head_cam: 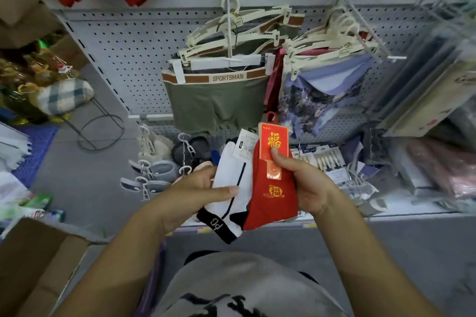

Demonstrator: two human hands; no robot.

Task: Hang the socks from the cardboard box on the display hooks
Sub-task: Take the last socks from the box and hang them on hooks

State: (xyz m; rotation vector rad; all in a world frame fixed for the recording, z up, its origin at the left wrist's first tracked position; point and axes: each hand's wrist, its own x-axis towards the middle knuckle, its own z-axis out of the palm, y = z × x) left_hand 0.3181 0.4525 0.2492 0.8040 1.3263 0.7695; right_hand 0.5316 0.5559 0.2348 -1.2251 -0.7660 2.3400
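Both pairs are unhung: left hand (195,188) grips the white socks (233,183), right hand (306,183) the red socks (273,198); their hook seemingly unchosen.

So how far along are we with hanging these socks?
Done: two sock packs are out of the cardboard box. In hand: left hand grips the white socks, right hand pinches the red socks by the card. Left: neither is on a hook yet; the box's inside isn't visible.

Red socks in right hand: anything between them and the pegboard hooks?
Yes. The green boxers and floral briefs hang on hooks directly behind the red socks held by the right hand. Which hook is meant, I cannot tell.
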